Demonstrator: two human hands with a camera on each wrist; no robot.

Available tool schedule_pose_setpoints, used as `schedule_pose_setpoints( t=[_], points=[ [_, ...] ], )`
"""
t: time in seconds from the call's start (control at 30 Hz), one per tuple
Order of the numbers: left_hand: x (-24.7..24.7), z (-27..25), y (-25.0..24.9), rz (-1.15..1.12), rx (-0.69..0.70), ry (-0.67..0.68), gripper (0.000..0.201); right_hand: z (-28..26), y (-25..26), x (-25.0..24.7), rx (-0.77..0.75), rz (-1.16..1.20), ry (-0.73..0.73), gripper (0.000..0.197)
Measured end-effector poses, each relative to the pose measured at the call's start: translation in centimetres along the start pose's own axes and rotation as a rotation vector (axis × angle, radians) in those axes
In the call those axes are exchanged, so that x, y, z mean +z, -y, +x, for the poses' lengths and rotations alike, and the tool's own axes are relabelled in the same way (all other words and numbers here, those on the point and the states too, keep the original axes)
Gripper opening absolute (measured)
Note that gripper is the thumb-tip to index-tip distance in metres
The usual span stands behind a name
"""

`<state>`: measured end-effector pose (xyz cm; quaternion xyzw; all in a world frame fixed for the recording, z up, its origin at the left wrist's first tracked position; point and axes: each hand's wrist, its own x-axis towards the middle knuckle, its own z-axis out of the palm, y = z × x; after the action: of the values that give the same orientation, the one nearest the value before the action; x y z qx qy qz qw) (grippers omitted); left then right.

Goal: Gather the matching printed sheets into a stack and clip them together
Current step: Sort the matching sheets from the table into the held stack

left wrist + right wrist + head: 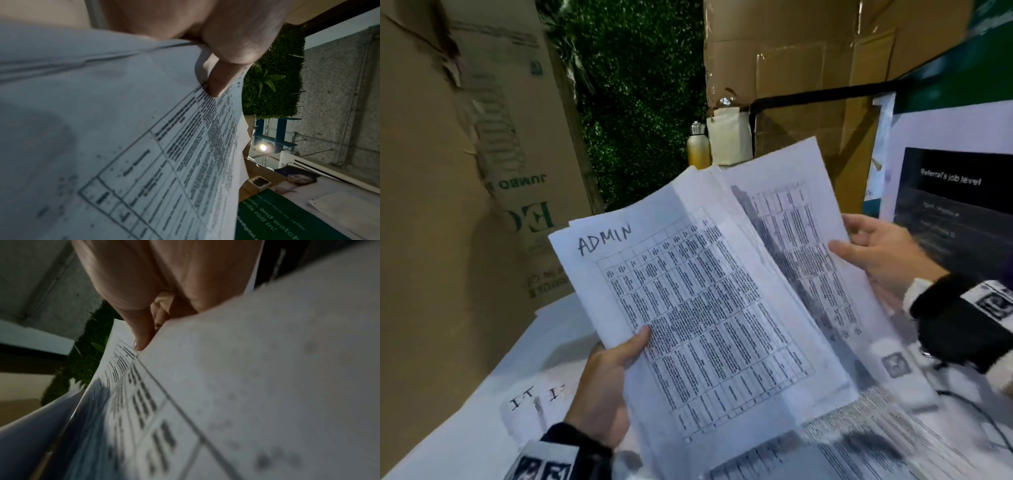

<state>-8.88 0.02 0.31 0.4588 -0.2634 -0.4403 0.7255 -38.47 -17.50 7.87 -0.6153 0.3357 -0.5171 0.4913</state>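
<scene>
I hold a fanned bundle of printed table sheets above the table. The front sheet has "ADMIN" handwritten at its top left. My left hand grips this group at its lower left edge, thumb on top; the left wrist view shows the thumb pressed on the print. My right hand holds the rear sheets at their right edge, its thumb lying on the paper. Sheets marked "IT" lie on the table at lower left. No clip is in view.
Cardboard boxes stand at the left and behind. A bottle and a pale bag stand at the back by a green hedge wall. A dark printed poster is at right. More printed sheets cover the table.
</scene>
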Motion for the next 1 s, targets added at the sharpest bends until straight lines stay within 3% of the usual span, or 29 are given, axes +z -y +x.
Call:
schedule_pose_setpoints(
  t=[0.2, 0.27, 0.33, 0.4, 0.57, 0.67, 0.77, 0.87, 0.93, 1.0],
  points=[
    [3.1, -0.1, -0.4, 0.011, 0.023, 0.115, 0.020, -2.7, -1.4, 4.1, 0.128, 0.222, 0.099, 0.023],
    [3.2, -0.1, -0.6, 0.034, 0.051, 0.099, 0.016, -3.1, -1.4, 4.6, 0.169, 0.230, 0.117, 0.017],
    [3.2, 0.0, -0.6, 0.104, 0.160, 0.040, 0.017, -3.4, -1.1, 4.7, 0.192, 0.245, 0.155, 0.030],
    [3.4, -0.1, -0.8, 0.218, 0.299, -0.019, 0.020, -3.6, -0.8, 5.0, 0.149, 0.220, 0.215, 0.044],
    [4.0, -1.3, -2.0, 0.415, 0.577, -0.022, 0.038, -3.7, -0.6, 6.6, -0.144, 0.107, 0.115, 0.035],
    [3.6, -1.3, -2.7, 0.449, 0.694, -0.057, 0.054, -3.9, -0.6, 7.4, -0.210, 0.226, 0.099, 0.024],
    [2.6, -0.9, -2.7, 0.387, 0.669, -0.065, 0.089, -4.3, -1.2, 8.1, -0.224, 0.280, 0.112, 0.021],
    [1.3, -0.5, -2.7, 0.204, 0.500, -0.031, 0.104, -4.7, -1.7, 8.3, -0.161, 0.299, 0.128, 0.026],
    [0.4, -0.3, -3.0, 0.149, 0.437, 0.014, 0.091, -4.9, -1.8, 8.3, -0.107, 0.311, 0.199, 0.033],
    [-0.2, 0.1, -3.5, 0.195, 0.436, 0.035, 0.055, -4.9, -2.0, 8.2, -0.064, 0.304, 0.261, 0.052]
  ],
)
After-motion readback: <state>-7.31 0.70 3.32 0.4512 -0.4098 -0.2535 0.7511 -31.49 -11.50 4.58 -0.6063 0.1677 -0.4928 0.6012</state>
